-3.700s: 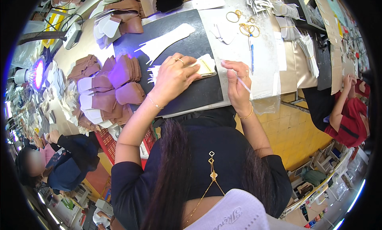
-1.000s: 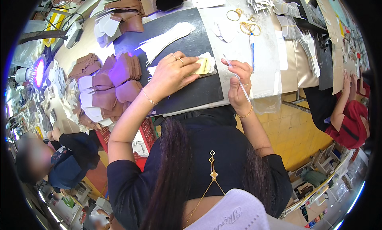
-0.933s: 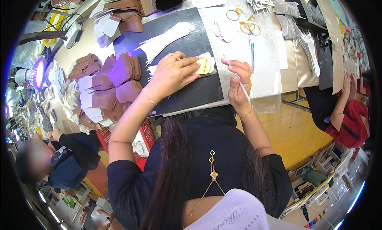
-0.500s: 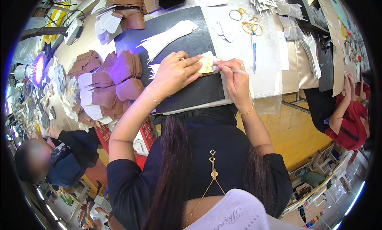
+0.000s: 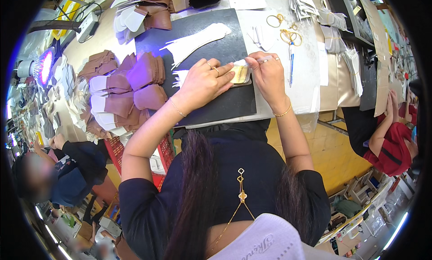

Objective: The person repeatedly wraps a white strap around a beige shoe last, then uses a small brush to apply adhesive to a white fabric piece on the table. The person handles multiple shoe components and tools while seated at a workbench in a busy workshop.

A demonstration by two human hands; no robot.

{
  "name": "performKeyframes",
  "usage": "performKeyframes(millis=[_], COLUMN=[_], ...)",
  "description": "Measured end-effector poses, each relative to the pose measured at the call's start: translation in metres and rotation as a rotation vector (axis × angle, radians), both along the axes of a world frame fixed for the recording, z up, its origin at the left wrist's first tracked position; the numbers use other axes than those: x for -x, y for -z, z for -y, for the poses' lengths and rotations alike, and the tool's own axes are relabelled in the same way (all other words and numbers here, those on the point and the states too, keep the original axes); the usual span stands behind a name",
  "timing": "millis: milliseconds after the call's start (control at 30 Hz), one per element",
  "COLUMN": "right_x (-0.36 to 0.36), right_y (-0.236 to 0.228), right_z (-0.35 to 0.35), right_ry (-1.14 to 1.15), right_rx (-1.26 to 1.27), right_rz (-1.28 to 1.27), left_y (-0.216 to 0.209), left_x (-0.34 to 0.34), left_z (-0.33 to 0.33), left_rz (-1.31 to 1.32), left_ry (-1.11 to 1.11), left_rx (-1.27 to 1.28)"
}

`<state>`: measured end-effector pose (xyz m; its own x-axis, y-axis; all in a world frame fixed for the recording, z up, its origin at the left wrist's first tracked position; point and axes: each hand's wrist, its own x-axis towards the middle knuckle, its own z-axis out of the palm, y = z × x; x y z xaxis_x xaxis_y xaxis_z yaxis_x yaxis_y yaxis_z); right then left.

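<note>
My left hand [image 5: 206, 81] lies with fingers stretched out over a pale yellowish template [image 5: 240, 74], pressing its left side down on the black mat [image 5: 216, 109]. The template rests on a white cut piece whose slit ends [image 5: 178, 78] stick out left of the hand. In a pinch, my right hand [image 5: 270, 78] holds a slim pale pen [image 5: 265, 59] at the template's upper right corner. Its tip is hidden by the fingers. Farther back on the mat lies another long white piece [image 5: 198, 40] with a fringed left end.
Stacks of brown leather pieces [image 5: 148, 71] stand left of the mat. A blue pen [image 5: 291, 64] and rubber bands [image 5: 290, 37] lie to the right, near bundled white strips [image 5: 353, 71]. A bright lamp [image 5: 43, 70] shines at far left. A person in red [image 5: 390, 147] sits at the right.
My right hand has moved up along the template's right side, the pen with it. The left hand stays pressed on the template. The whole view has shifted slightly.
</note>
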<state>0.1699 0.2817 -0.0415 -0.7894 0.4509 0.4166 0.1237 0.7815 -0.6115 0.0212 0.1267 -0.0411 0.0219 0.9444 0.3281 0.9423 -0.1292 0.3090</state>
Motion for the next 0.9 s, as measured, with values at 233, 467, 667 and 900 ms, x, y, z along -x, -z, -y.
performKeyframes(millis=[233, 467, 667, 900], right_x=[-0.022, -0.034, -0.033, -0.028], right_y=[0.006, 0.023, 0.028, 0.021], right_z=[0.015, 0.033, 0.039, 0.041], right_ry=[0.142, 0.046, 0.056, 0.031], right_rx=[0.572, 0.286, 0.228, 0.310], right_rz=[-0.235, -0.299, -0.302, -0.293], left_y=[0.005, 0.001, 0.000, 0.001], left_x=[0.000, 0.009, 0.007, 0.007], left_z=[0.003, -0.001, -0.002, -0.001], left_rz=[0.186, 0.628, 0.586, 0.594], left_ry=[-0.044, -0.193, -0.203, -0.184], left_rx=[-0.003, 0.157, 0.157, 0.081])
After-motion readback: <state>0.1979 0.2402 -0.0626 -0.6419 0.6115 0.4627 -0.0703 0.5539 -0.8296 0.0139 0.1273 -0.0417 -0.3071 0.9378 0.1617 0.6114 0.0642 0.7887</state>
